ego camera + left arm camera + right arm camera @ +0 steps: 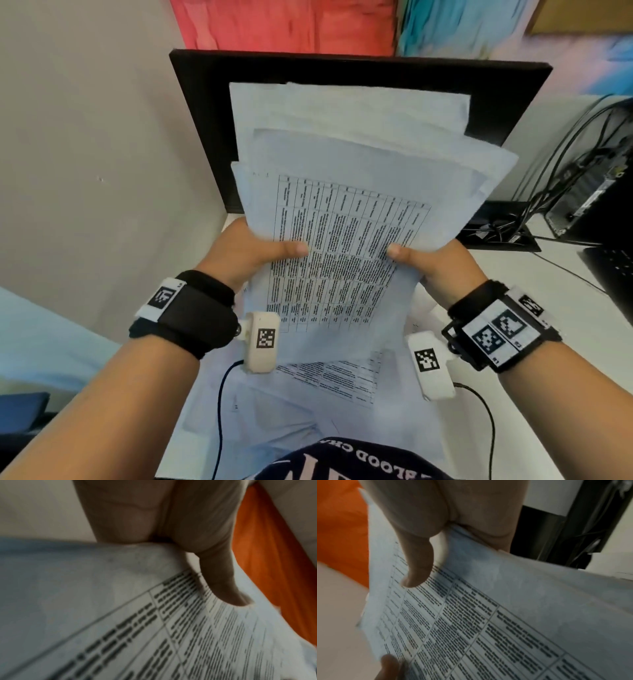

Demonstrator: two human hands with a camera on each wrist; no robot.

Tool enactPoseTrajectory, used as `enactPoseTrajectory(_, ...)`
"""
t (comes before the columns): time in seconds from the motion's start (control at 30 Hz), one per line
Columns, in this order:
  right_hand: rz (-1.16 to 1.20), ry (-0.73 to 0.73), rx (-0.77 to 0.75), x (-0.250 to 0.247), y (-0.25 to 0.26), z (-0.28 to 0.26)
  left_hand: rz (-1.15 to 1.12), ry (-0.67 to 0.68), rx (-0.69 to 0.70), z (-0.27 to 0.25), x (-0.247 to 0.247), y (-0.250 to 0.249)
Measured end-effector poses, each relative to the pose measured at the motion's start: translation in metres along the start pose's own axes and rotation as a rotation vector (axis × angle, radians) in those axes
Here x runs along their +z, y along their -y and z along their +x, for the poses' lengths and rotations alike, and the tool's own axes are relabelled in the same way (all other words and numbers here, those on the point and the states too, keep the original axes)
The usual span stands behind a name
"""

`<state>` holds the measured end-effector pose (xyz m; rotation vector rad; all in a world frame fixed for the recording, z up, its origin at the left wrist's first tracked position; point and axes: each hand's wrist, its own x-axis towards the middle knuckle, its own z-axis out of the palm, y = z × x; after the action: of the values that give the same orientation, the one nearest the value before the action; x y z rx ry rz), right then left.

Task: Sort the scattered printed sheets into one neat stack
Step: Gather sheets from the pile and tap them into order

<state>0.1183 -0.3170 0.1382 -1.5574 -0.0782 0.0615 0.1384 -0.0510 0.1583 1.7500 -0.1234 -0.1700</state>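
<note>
Head view: at frame centre, the left hand (246,250) and right hand (435,260) grip an uneven bundle of printed sheets (346,219), thumbs on top, in front of a black monitor (205,113). More sheets (329,377) lie on the desk (548,308) below.

Left wrist view: the thumb (221,580) presses the printed table.

Right wrist view: the thumb (418,562) pins the top sheet.

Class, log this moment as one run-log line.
both hands grip | left hand, right hand | uneven bundle of white printed sheets | raised, edges fanned

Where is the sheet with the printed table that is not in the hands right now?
In the head view it lies flat on the desk, low centre: the loose table sheet, just under the held bundle, between the two wrists.
</note>
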Motion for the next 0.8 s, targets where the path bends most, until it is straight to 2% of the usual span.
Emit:
enactPoseTrajectory(0.07,-0.026,-0.010,-0.050,0.004,0.011,0.001,0.074,-0.062,0.021,0.004,0.000,-0.006)
enactPoseTrajectory(0.2,-0.114,-0.181,-0.213,0.006,0.030,0.004,0.001,-0.236,0.130,0.005,0.006,-0.023)
enactPoseTrajectory(0.27,-0.119,-0.247,-0.277,0.008,0.033,0.001,-0.018,-0.276,0.174,0.003,0.014,-0.023)
enactPoseTrajectory(0.33,-0.175,-0.243,-0.268,0.012,0.028,-0.003,0.005,-0.264,0.163,0.000,0.022,-0.016)
enactPoseTrajectory(0.4,-0.234,-0.231,-0.185,0.014,0.013,-0.004,0.024,-0.238,0.106,-0.003,0.031,-0.003)
enactPoseTrajectory(0.5,-0.218,-0.269,-0.109,0.014,0.000,-0.004,-0.049,-0.251,0.027,-0.001,0.037,0.012)
enactPoseTrajectory(0.6,-0.196,-0.367,-0.204,0.015,0.006,0.000,-0.070,-0.276,0.020,0.005,0.037,0.013)
enactPoseTrajectory(0.7,-0.196,-0.452,-0.358,0.013,0.023,0.003,-0.052,-0.224,0.031,0.010,0.036,0.011)
enactPoseTrajectory(0.8,-0.398,-0.419,-0.526,0.012,0.036,0.007,-0.056,-0.187,-0.001,0.013,0.035,0.015)
